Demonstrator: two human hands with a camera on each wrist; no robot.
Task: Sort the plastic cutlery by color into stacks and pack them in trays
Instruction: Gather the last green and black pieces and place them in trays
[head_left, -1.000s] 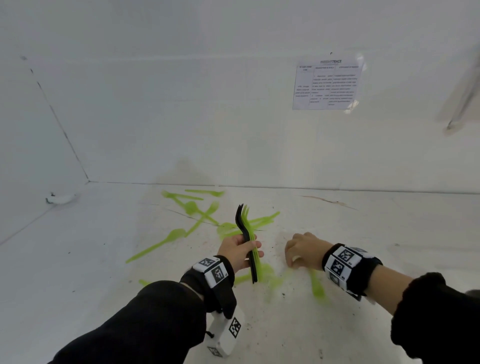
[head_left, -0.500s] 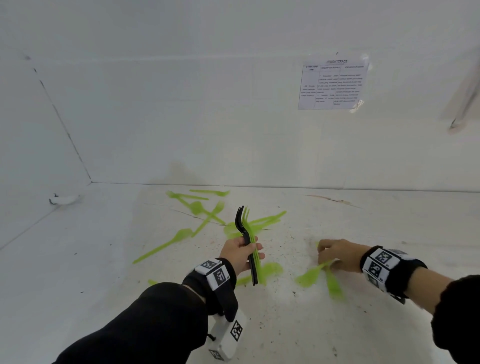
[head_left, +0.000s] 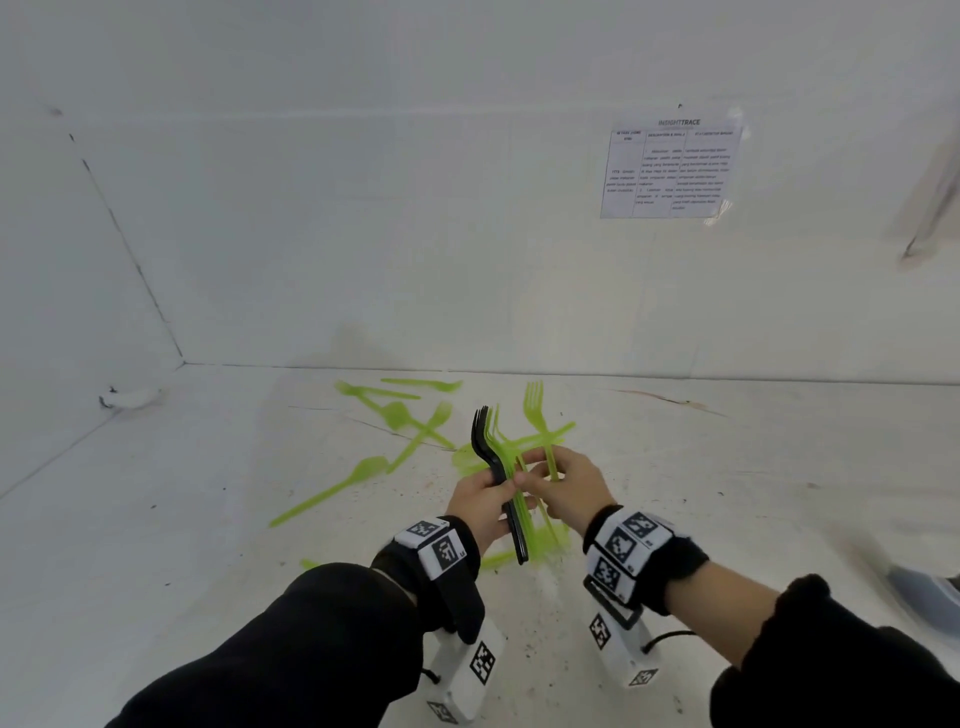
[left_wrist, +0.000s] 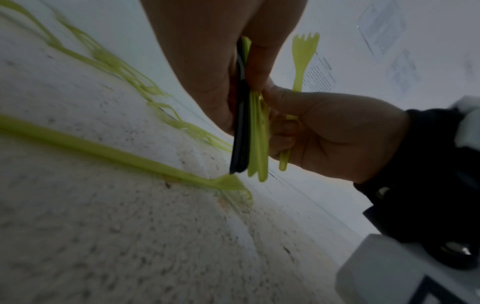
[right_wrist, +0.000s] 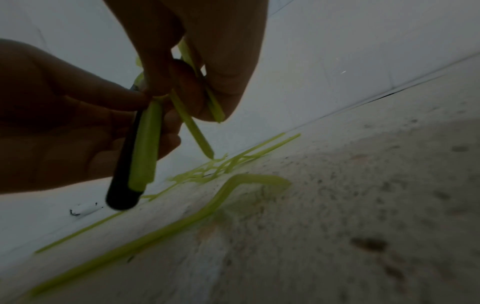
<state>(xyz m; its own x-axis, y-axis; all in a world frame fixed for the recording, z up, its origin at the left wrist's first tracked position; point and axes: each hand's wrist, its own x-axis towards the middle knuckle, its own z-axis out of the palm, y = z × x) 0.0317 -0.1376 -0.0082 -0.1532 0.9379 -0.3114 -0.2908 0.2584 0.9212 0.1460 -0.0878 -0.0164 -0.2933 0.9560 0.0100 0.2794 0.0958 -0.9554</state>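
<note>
White speckled table (head_left: 675, 519) enclosed by white walls, printed sheet (head_left: 670, 169) fixed to rear wall, green cutlery (head_left: 358, 478) scattered centrally, mixed black-green stack (head_left: 501, 478) gripped by left hand (head_left: 480, 501), green fork (head_left: 540, 421) pinched by right hand (head_left: 569, 486).

White-walled test booth, posted instruction sheet (head_left: 672, 169)

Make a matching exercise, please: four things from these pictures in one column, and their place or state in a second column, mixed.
Things:
1. black forks
2. single green fork
3. green spoon
4. printed sheet

Places or states:
A. taped on the back wall
B. lying loose on the table, left of the hands
C. held in the right hand
D. stacked with green pieces, held in the left hand

Pairs: 1-D, 2-C, 3-B, 4-A
</note>
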